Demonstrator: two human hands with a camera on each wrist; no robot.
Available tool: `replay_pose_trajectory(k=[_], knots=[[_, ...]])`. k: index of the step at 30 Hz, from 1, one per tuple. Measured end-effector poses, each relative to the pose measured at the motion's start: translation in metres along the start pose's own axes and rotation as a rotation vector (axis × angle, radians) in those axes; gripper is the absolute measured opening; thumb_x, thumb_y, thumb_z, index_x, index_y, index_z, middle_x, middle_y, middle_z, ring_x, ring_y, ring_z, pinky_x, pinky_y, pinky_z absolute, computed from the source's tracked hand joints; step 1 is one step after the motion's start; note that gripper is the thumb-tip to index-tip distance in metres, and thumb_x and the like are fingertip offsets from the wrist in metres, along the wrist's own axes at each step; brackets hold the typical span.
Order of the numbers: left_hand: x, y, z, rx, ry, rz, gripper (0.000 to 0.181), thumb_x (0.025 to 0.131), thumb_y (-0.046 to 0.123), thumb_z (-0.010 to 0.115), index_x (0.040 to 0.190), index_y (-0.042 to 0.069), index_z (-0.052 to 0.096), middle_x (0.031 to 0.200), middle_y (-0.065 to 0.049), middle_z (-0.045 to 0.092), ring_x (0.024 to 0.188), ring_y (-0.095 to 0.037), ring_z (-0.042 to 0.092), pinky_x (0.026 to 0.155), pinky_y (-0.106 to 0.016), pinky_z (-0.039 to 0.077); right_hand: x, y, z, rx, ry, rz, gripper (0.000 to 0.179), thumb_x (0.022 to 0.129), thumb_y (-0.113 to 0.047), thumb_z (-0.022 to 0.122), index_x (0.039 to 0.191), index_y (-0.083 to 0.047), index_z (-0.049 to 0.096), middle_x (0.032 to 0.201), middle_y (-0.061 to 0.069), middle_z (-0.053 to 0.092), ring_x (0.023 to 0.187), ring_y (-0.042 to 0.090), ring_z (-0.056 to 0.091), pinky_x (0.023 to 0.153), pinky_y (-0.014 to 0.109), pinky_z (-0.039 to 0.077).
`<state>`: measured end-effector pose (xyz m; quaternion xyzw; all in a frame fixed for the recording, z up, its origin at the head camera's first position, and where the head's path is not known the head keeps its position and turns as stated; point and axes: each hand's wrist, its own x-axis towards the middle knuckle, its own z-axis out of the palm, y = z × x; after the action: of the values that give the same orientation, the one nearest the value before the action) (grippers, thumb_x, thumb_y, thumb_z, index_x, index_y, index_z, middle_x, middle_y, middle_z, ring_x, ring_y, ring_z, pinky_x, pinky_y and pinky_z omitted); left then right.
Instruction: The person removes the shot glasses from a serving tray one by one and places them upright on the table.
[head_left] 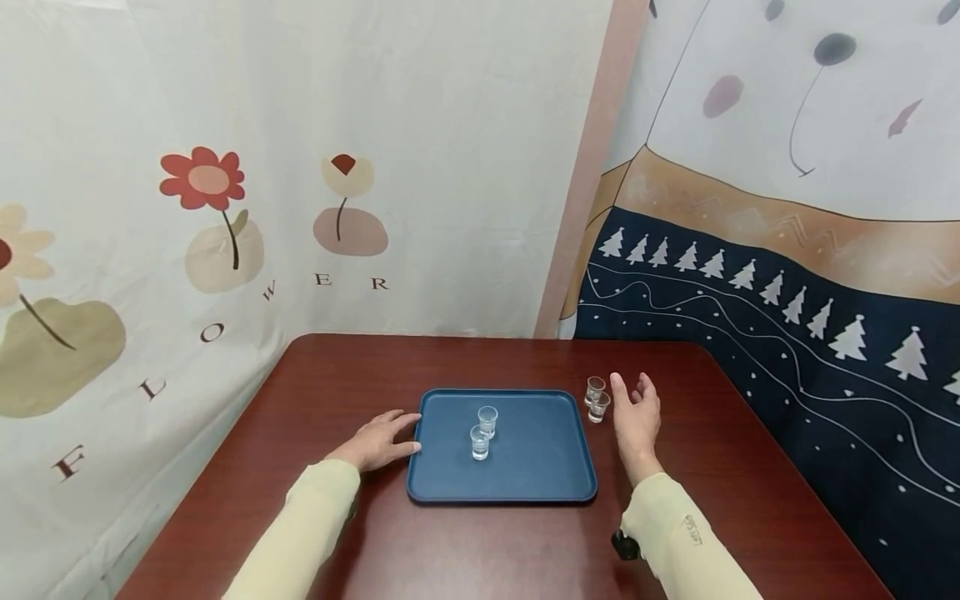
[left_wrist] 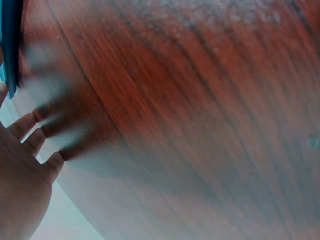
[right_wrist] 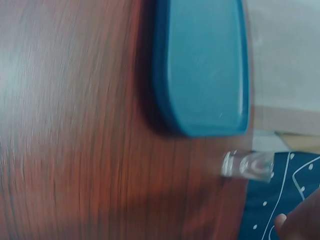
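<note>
Two small clear shot glasses, one nearer (head_left: 480, 443) and one just behind it, stand upright on a blue tray (head_left: 540, 475). Beyond the tray's right edge, another pair of shot glasses (head_left: 598, 408) stands on the table, one slightly behind the other. My left hand (head_left: 378, 443) is at the tray's left edge, thumb and fingertips close to the rim, the other fingers spread over the wood. To the right of the glass pair, my right hand (head_left: 637, 421) is raised with thumb and fingers apart and nothing between them. The right wrist view shows a glass (right_wrist: 247, 165) beyond the tray's corner.
The dark red wooden table (head_left: 480, 550) has rounded far corners. A white cloth with flower prints (head_left: 450, 167) hangs along the back and left. On the right hangs a navy cloth with white trees (head_left: 750, 333).
</note>
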<state>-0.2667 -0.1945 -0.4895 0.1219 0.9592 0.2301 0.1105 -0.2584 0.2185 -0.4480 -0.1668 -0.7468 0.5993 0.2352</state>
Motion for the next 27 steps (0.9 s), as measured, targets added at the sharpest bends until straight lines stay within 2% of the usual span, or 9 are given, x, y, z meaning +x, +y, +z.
replay_pose_trajectory(k=[6,13,20,27], knots=[[-0.001,0.001,-0.001,0.011,-0.008,0.005,0.065,0.096,0.043,0.064,0.151,0.016,0.044,0.154,-0.024,0.032,0.142,-0.047,0.027,0.108,-0.066,0.028,-0.015,-0.006,0.010,0.066,-0.049,0.007,0.071,0.099,-0.040,0.061,0.153,-0.003,0.034,0.152,0.023,0.036,0.139,0.037,0.038,0.110,0.048,0.035],[-0.002,0.002,0.000,0.012,-0.004,0.022,0.064,0.096,0.042,0.065,0.150,0.015,0.044,0.153,-0.025,0.033,0.141,-0.047,0.028,0.108,-0.065,0.027,-0.031,-0.003,0.021,0.084,-0.170,0.011,0.065,0.101,-0.037,0.059,0.152,-0.004,0.037,0.150,0.021,0.042,0.134,0.032,0.045,0.106,0.047,0.041],[-0.003,0.002,0.002,0.015,-0.007,0.026,0.064,0.096,0.041,0.065,0.150,0.014,0.045,0.154,-0.025,0.033,0.141,-0.047,0.027,0.108,-0.065,0.027,-0.045,0.004,0.034,0.059,-0.254,0.000,0.057,0.101,-0.027,0.061,0.147,0.002,0.043,0.144,0.025,0.047,0.131,0.036,0.048,0.106,0.049,0.041],[-0.002,0.002,-0.001,0.003,-0.011,0.017,0.064,0.096,0.040,0.065,0.150,0.014,0.044,0.154,-0.026,0.032,0.141,-0.048,0.027,0.108,-0.066,0.025,-0.057,0.009,0.050,0.055,-0.298,-0.018,0.051,0.099,-0.017,0.062,0.141,0.008,0.048,0.136,0.029,0.053,0.124,0.039,0.054,0.102,0.049,0.044]])
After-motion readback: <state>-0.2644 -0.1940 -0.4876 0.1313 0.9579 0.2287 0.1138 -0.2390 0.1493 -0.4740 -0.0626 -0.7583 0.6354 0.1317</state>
